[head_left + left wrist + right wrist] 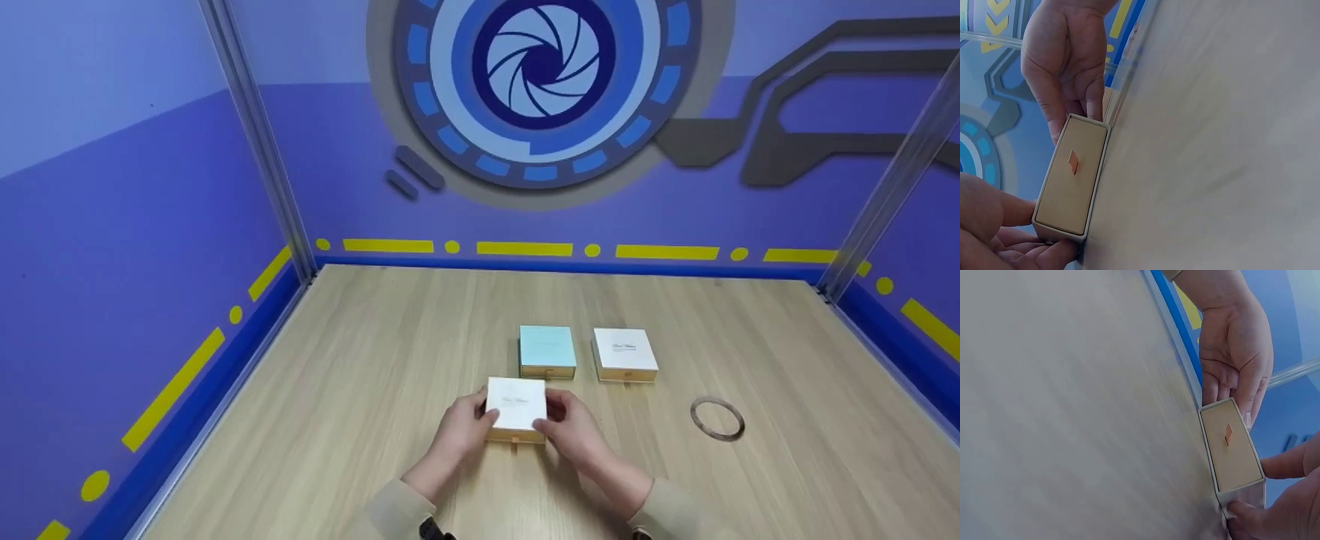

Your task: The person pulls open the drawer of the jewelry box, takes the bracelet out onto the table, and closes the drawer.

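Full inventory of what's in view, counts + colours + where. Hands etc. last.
Held white box: 1, white with tan front, between the hands
Pull tab: 1 on that box, orange, on its front
Light-blue box: 1, light blue with tan front, behind the held box
Other white box: 1, white with tan front, right of the light-blue one
Ring: 1, brownish, on table at right
Table: 1, light wood, under everything
Walls: 3, blue-purple with printed graphics, left, back, right
Posts: 2, grey, back corners
Left hand: 1, bare, box's left side
Right hand: 1, bare, box's right side
Sleeves: 2, beige, forearms
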`<action>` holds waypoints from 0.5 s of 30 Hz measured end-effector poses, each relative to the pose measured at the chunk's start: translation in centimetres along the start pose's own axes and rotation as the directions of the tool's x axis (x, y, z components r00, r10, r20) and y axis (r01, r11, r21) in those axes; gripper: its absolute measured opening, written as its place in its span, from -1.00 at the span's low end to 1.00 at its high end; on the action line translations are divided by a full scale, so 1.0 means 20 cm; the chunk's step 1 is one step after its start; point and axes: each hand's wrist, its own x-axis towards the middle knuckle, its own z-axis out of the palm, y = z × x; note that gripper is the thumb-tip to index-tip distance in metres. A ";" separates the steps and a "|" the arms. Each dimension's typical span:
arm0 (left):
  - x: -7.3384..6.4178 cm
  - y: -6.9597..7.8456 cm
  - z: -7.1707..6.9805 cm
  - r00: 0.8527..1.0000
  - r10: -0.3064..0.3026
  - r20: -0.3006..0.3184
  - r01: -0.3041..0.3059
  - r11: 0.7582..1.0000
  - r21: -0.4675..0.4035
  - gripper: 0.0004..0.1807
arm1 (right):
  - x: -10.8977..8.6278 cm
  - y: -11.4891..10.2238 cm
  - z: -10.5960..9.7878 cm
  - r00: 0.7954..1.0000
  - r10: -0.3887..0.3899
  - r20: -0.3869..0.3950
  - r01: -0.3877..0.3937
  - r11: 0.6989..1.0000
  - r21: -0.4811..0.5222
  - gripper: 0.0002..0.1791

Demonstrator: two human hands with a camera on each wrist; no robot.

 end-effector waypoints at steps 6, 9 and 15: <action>0.01 -0.04 -0.06 1.000 0.001 -0.023 -0.001 1.000 0.011 -0.44 | 0.04 -0.03 0.07 0.999 0.006 0.033 -0.006 1.000 -0.018 -0.39; 0.03 -0.06 -0.09 0.999 -0.009 -0.036 0.008 1.000 -0.013 -0.44 | 0.07 -0.04 0.11 0.999 -0.008 0.040 0.010 0.999 -0.052 -0.38; 0.06 -0.09 -0.14 0.998 -0.029 -0.058 0.029 1.000 -0.006 -0.45 | 0.12 -0.06 0.17 0.998 -0.027 0.050 0.032 0.993 -0.117 -0.38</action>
